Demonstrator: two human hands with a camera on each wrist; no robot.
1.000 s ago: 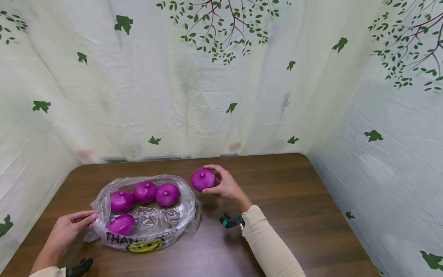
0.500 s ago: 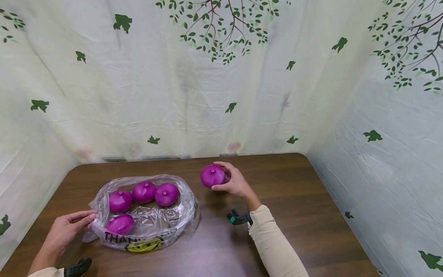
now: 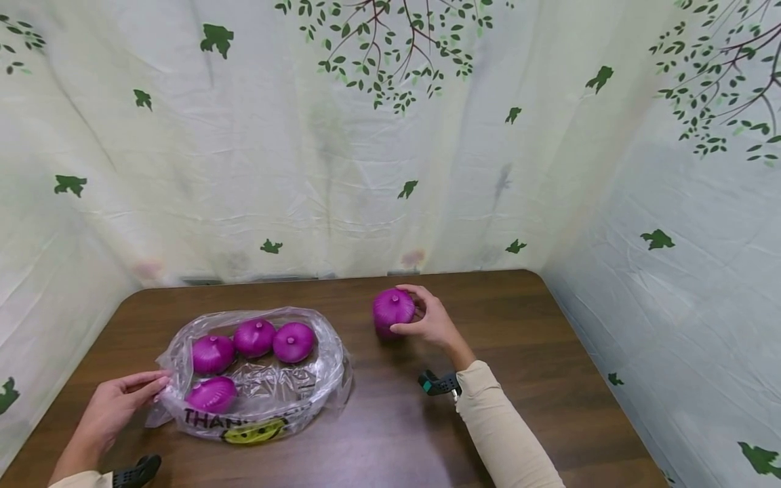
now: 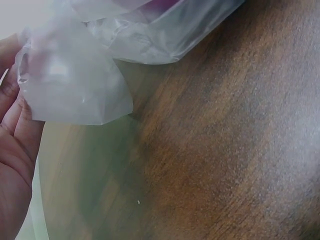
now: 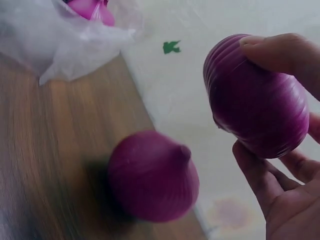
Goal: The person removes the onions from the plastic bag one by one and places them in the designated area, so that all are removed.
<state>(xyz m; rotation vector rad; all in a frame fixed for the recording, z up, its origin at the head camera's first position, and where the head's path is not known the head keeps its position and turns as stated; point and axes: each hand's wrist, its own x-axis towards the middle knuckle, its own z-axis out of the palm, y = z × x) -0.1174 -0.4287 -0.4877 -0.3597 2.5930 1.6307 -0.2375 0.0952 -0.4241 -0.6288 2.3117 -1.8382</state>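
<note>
My right hand [image 3: 436, 324] holds a purple onion [image 3: 392, 306] between thumb and fingers, to the right of the clear plastic bag [image 3: 334, 369]. The right wrist view shows this held onion [image 5: 257, 102] from the side. A second onion [image 5: 152, 177] appears there against the table, stem upward, lower than the held one. With its thumb and fingers my left hand [image 3: 121, 401] pinches the bag's left edge; the left wrist view has the crumpled plastic [image 4: 75, 82] beside the fingers. Inside the wide-mouthed bag lie several onions [image 3: 256, 337], grouped at its back and left.
The brown wooden table [image 3: 500, 325] extends right and forward of the bag. A pale curtain [image 3: 366, 149] with green leaf prints hangs along the back and both sides. The bag's front carries dark lettering and a yellow print [image 3: 255, 432].
My right hand, with the onion in it, has moved to the right, away from the bag. The left hand keeps its pinch on the bag's edge, and the bag stays in place.
</note>
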